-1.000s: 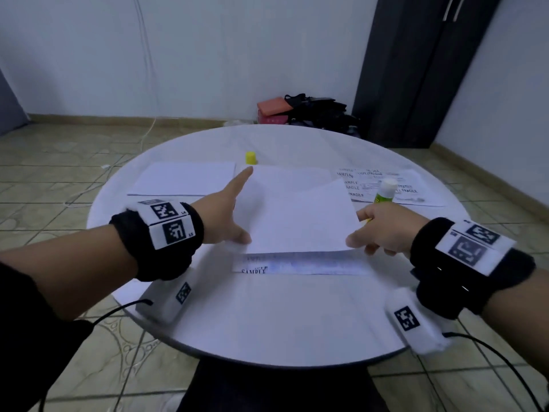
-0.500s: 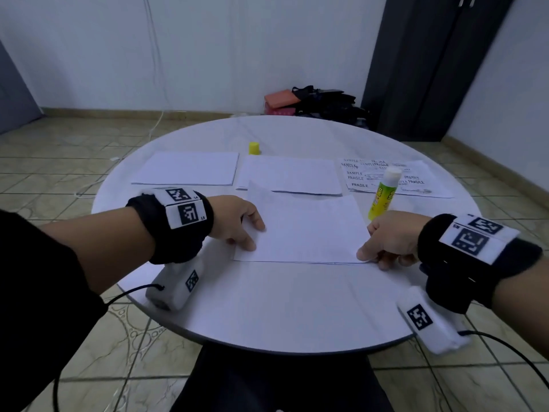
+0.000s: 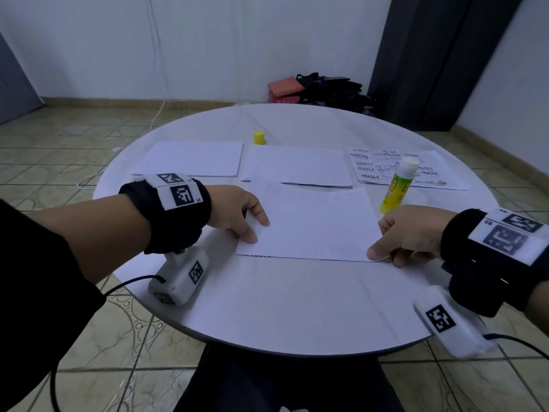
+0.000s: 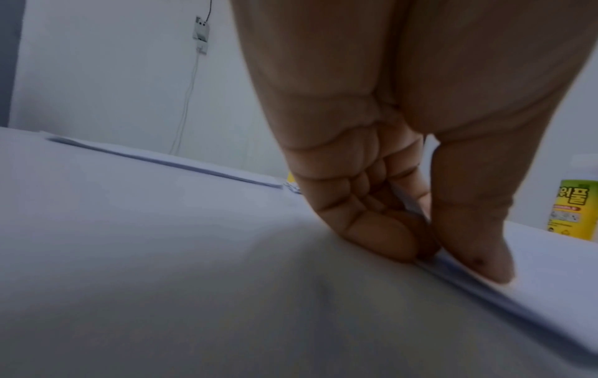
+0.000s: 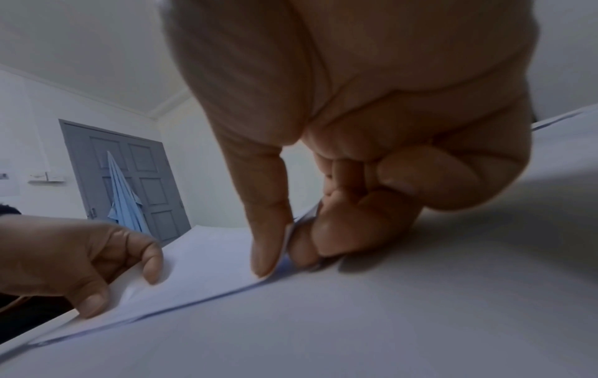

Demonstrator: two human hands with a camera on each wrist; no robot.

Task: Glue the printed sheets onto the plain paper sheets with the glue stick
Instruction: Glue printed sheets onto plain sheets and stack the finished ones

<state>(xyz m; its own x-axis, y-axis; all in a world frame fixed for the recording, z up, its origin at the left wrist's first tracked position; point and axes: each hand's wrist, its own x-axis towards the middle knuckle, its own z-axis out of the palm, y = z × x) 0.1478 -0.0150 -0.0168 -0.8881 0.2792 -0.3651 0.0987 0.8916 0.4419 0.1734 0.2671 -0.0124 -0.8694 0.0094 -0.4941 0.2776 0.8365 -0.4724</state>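
A white sheet (image 3: 312, 221), blank side up, lies flat at the table's front middle. It covers a printed sheet, of which only a sliver of print (image 3: 258, 256) shows at the near left edge. My left hand (image 3: 257, 230) (image 4: 433, 255) pinches the top sheet's near left corner, thumb on top. At the near right corner my right hand (image 3: 386, 257) (image 5: 284, 255) pinches the same sheet between thumb and forefinger. The green-yellow glue stick (image 3: 396, 188) (image 4: 577, 209) stands uncapped just behind my right hand; whether they touch is hidden.
The round white table (image 3: 282, 307) carries a plain paper stack (image 3: 193, 159) at back left, another white sheet (image 3: 297, 165) in the middle, and printed "FRAGILE" sheets (image 3: 433, 173) at back right. A yellow cap (image 3: 259, 137) stands behind the middle sheet. Bags lie on the floor beyond.
The top sheet came down flat and now hides the printed strip that showed below it. My left hand went from lying stretched on the sheet to pinching its near left corner.
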